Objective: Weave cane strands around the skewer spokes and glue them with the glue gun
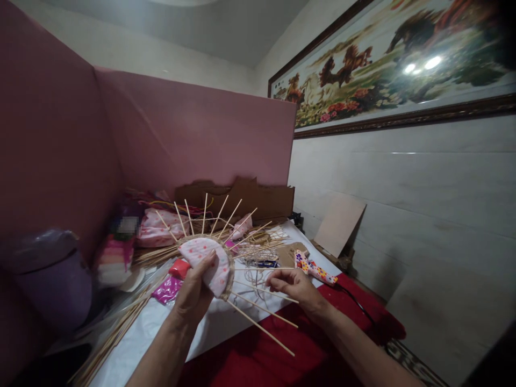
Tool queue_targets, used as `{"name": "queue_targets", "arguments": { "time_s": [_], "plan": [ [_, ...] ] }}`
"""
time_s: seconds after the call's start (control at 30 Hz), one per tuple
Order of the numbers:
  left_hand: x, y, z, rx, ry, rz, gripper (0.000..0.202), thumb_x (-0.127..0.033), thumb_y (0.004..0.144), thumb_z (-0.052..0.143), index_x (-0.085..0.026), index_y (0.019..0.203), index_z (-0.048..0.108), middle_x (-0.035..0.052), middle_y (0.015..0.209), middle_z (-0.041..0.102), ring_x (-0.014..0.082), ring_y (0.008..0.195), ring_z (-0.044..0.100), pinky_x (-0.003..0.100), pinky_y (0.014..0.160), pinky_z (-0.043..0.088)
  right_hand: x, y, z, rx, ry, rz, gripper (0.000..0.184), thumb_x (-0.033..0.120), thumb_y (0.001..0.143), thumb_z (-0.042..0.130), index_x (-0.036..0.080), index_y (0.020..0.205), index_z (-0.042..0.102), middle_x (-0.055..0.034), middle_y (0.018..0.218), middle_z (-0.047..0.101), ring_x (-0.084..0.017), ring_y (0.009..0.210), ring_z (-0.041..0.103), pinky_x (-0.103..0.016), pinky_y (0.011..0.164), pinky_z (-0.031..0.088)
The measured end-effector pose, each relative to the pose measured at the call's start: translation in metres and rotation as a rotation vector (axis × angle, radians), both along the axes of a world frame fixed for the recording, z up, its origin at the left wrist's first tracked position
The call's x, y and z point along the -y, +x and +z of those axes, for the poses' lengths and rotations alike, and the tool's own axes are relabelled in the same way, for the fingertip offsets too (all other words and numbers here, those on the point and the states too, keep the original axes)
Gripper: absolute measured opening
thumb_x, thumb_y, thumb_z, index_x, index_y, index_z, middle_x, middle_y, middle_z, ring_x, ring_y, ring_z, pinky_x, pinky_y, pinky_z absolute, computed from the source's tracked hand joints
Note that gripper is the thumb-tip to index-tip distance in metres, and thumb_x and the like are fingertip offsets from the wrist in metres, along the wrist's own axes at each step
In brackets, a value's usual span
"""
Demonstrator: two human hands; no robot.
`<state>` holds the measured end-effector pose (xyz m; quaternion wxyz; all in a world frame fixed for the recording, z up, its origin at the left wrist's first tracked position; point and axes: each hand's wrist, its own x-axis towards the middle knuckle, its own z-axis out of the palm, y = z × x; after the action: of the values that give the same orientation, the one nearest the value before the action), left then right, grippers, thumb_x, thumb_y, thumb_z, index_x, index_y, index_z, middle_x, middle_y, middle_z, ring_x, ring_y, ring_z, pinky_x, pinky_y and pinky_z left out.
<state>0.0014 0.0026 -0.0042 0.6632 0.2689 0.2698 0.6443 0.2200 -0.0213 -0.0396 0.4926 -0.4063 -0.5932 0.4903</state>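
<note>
My left hand (195, 287) is closed on a half-round base (199, 250) padded in white fabric with pink-red dots, its thumb across the front. Thin wooden sticks (263, 326) fan out from the curved edge, where a narrow band of tan cord (231, 271) runs between them. To the right, my right hand (296, 287) has its fingers curled into a pinch beside the lower right sticks. Thin cord shows close to those fingertips, but I cannot make out what is between them.
Beyond the base lie loose cord (258, 252), a flower-patterned glue gun (312, 267) and cardboard (242, 196). At left are a purple packet (167, 290), a red packet (180, 267), bundled sticks (121, 328) and a lilac bin (52, 285). Red cloth (250, 349) covers the near side.
</note>
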Motion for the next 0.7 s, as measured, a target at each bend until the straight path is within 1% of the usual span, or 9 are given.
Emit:
{"name": "queue_targets", "arguments": {
  "time_s": [0.07, 0.13, 0.17, 0.23, 0.33, 0.4, 0.5, 0.57, 0.7],
  "plan": [
    [0.000, 0.000, 0.001, -0.002, -0.004, 0.008, 0.012, -0.010, 0.071, 0.062, -0.012, 0.083, 0.063, 0.0050, 0.072, 0.070, 0.0163, 0.060, 0.066, 0.031, 0.062, 0.057, -0.002, 0.002, 0.001, 0.029, 0.019, -0.043, 0.031, 0.046, 0.065, 0.070, 0.016, 0.072, 0.069, -0.0033, 0.072, 0.065, -0.013, 0.064, 0.052, -0.025, 0.061, 0.039],
    [0.001, 0.001, 0.002, -0.001, -0.012, 0.018, 0.012, -0.009, 0.072, 0.061, -0.012, 0.083, 0.063, 0.0042, 0.071, 0.070, 0.0151, 0.059, 0.065, 0.030, 0.062, 0.057, -0.003, 0.001, 0.003, 0.008, 0.014, -0.051, 0.031, 0.044, 0.066, 0.070, 0.017, 0.079, 0.069, -0.0043, 0.080, 0.067, -0.014, 0.069, 0.053, -0.025, 0.062, 0.039],
    [0.001, 0.001, 0.002, -0.002, -0.015, 0.021, 0.012, -0.009, 0.072, 0.061, -0.012, 0.083, 0.063, 0.0039, 0.071, 0.070, 0.0148, 0.059, 0.065, 0.030, 0.062, 0.057, -0.003, 0.000, 0.004, -0.021, 0.001, -0.028, 0.032, 0.043, 0.066, 0.071, 0.017, 0.085, 0.069, -0.0048, 0.086, 0.067, -0.015, 0.074, 0.054, -0.026, 0.065, 0.039],
    [0.001, 0.002, 0.004, -0.009, -0.017, 0.023, 0.013, -0.008, 0.073, 0.060, -0.012, 0.086, 0.063, 0.0039, 0.072, 0.070, 0.0152, 0.059, 0.065, 0.032, 0.062, 0.058, -0.003, -0.004, 0.005, -0.105, -0.037, 0.063, 0.039, 0.039, 0.065, 0.074, 0.019, 0.097, 0.066, -0.0057, 0.098, 0.067, -0.016, 0.085, 0.055, -0.027, 0.073, 0.040],
    [0.001, 0.002, 0.004, -0.020, -0.018, 0.028, 0.014, -0.008, 0.073, 0.059, -0.012, 0.087, 0.062, 0.0045, 0.073, 0.071, 0.0163, 0.060, 0.066, 0.032, 0.063, 0.058, -0.005, -0.011, 0.004, -0.193, -0.097, 0.194, 0.048, 0.036, 0.062, 0.077, 0.020, 0.105, 0.063, -0.0064, 0.103, 0.066, -0.016, 0.088, 0.057, -0.028, 0.075, 0.041],
    [0.001, 0.002, 0.004, -0.021, -0.023, 0.025, 0.013, -0.008, 0.073, 0.059, -0.012, 0.086, 0.062, 0.0053, 0.074, 0.071, 0.0167, 0.061, 0.066, 0.032, 0.063, 0.057, -0.006, -0.014, 0.003, -0.204, -0.124, 0.220, 0.046, 0.036, 0.061, 0.077, 0.019, 0.101, 0.065, -0.0060, 0.097, 0.066, -0.016, 0.086, 0.058, -0.028, 0.075, 0.041],
    [0.001, 0.002, 0.003, -0.018, -0.029, 0.022, 0.013, -0.008, 0.073, 0.059, -0.011, 0.085, 0.063, 0.0053, 0.074, 0.071, 0.0162, 0.060, 0.066, 0.031, 0.063, 0.058, -0.007, -0.017, 0.001, -0.197, -0.139, 0.182, 0.034, 0.035, 0.058, 0.079, 0.016, 0.083, 0.068, -0.0028, 0.083, 0.066, -0.013, 0.077, 0.057, -0.027, 0.075, 0.041],
    [0.001, 0.002, 0.003, -0.012, -0.027, 0.027, 0.013, -0.007, 0.074, 0.059, -0.011, 0.085, 0.063, 0.0051, 0.074, 0.071, 0.0155, 0.060, 0.066, 0.031, 0.063, 0.057, -0.008, -0.016, 0.002, -0.200, -0.133, 0.156, 0.028, 0.035, 0.058, 0.079, 0.016, 0.074, 0.067, -0.0007, 0.076, 0.064, -0.011, 0.070, 0.055, -0.025, 0.070, 0.040],
    [0.001, 0.002, 0.005, -0.013, -0.030, 0.032, 0.012, -0.007, 0.075, 0.058, -0.011, 0.085, 0.063, 0.0057, 0.073, 0.071, 0.0163, 0.060, 0.066, 0.033, 0.064, 0.058, -0.009, -0.008, 0.004, -0.229, -0.077, 0.121, 0.024, 0.031, 0.061, 0.077, 0.016, 0.072, 0.064, 0.0001, 0.072, 0.062, -0.011, 0.068, 0.054, -0.025, 0.069, 0.039]
  ]
}}
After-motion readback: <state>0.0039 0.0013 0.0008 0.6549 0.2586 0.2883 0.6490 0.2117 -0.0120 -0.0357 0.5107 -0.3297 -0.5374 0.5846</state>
